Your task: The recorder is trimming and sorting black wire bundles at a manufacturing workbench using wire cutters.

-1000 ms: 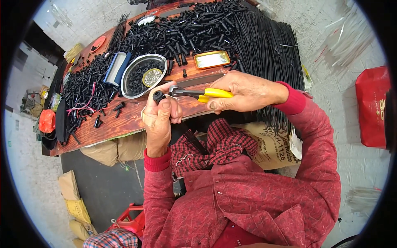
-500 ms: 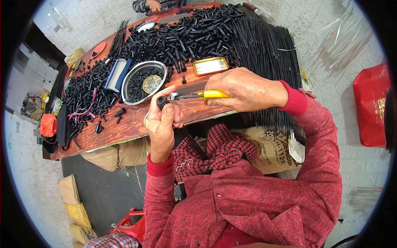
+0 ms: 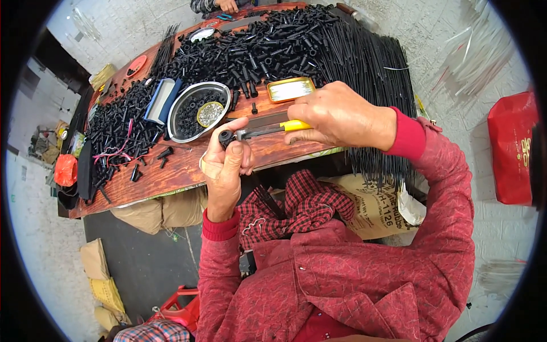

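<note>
Left hand [image 3: 222, 168]: fingers pinched around a black tubular piece [image 3: 226, 137], open end facing up, held above the front part of the surface [image 3: 176, 179]. Right hand [image 3: 345, 119]: fingers wrapped round the yellow-handled pliers [image 3: 273, 130], tips right up against the piece; can't tell whether they bite on anything.

Clutter: metal bowl [image 3: 185, 140] just left of the piece, small black parts inside plus a round tin [image 3: 199, 116] of shiny bits. Blue-and-white tray [image 3: 161, 101] stands beside the bowl. Rectangular tin [image 3: 268, 93] of thin pale pins sits just beyond the right knuckles. Flat metal strip [image 3: 265, 121] lies behind the pliers, its right end covered by the right hand. One loose black part [image 3: 254, 108] near it.

Big heap of black tubes [image 3: 245, 54] fills the middle; long thin black rods [image 3: 370, 68] take the right side, partly hidden by the right hand and cuff. Pink string [image 3: 130, 134] lies across the left pile. Co-worker's hand [image 3: 228, 5] at the far edge, well apart. Checked cloth [image 3: 296, 196] below the hands.
</note>
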A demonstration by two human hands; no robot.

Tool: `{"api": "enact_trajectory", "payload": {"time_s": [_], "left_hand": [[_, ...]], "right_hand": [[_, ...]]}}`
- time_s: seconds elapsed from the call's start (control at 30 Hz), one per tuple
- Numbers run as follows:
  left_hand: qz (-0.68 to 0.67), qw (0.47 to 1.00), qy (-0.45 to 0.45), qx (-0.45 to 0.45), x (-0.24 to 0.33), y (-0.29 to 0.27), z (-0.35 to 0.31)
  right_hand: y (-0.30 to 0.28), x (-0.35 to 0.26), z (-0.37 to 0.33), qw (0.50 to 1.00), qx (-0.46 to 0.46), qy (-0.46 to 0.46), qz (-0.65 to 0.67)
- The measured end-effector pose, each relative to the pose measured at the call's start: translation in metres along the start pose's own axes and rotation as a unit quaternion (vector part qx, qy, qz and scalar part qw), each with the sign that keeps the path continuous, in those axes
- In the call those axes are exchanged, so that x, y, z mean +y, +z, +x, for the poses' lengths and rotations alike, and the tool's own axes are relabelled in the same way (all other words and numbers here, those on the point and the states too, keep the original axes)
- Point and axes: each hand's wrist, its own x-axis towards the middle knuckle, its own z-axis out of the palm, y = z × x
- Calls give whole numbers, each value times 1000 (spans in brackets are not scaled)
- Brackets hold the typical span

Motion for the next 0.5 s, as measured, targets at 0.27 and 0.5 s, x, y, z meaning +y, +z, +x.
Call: {"api": "enact_trajectory", "payload": {"time_s": [0.27,0.5], "left_hand": [[-57,997,-33,-30,-3,-9,-6],[-51,999,-19,-7,-5,-8,1]], "right_hand": [[40,-4,-23,451,-320,177,814],[4,-1,-22,849,-122,183,481]]}}
